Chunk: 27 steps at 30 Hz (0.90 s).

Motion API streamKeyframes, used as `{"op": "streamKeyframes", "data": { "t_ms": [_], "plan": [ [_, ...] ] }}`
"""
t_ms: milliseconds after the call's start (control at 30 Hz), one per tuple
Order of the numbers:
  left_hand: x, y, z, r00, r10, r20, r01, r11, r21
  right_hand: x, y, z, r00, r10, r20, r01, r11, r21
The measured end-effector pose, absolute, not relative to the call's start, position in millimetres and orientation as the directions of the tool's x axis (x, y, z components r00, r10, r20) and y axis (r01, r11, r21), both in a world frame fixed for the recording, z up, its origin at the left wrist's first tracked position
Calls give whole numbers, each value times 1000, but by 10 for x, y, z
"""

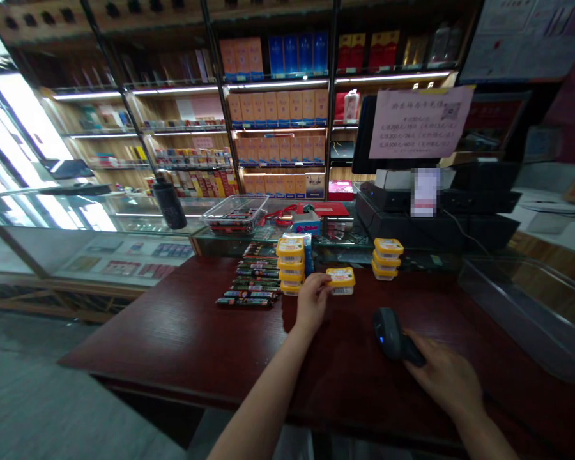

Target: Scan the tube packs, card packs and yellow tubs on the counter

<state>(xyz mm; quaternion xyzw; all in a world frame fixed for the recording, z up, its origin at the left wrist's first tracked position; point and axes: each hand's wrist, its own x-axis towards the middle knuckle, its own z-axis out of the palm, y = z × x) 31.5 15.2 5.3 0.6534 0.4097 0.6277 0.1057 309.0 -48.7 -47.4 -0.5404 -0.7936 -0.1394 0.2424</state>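
My left hand point(315, 295) is closed on the left edge of a small plastic tub with a yellow lid point(341, 278). Just left of it stands a stack of similar yellow-lidded tubs point(291, 267). Another stack of tubs point(386, 260) is farther right, near the back of the table. A dark barcode scanner point(393, 337) with a small blue light is gripped by its handle in my right hand point(443, 370). Its head points forward and left, toward the tub.
Rows of dark slim packets point(253, 281) lie on the dark red table point(172, 326). A clear bin point(527, 313) stands at right. Behind are a clear tray point(234, 214), a black bottle point(168, 204), a monitor bearing a pink notice point(419, 121), and shelves of boxes.
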Motion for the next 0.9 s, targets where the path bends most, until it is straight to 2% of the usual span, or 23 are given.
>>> {"op": "streamKeyframes", "data": {
  "t_ms": [133, 333, 533, 700, 900],
  "plan": [
    [-19, -42, 134, -54, 721, 691, 478, -589, 652, 3088, -516, -455, -278, 798, 535, 937, 349, -33],
    [-576, -452, 3, -43, 816, 576, 559, -459, 691, 3071, -532, -426, -232, 832, 504, 948, 309, -75],
    [-707, -540, -167, -145, 800, 582, 628, -380, 679, 3053, -558, -396, -222, 846, 484, 953, 293, -74],
    [-679, -519, -219, -114, 776, 620, 754, -339, 562, 3071, -558, -409, -228, 841, 491, 953, 296, -66],
    [-612, -621, -120, -46, 746, 665, 924, -222, 312, 3139, -491, -487, -226, 848, 480, 940, 318, -120]
  ]
}}
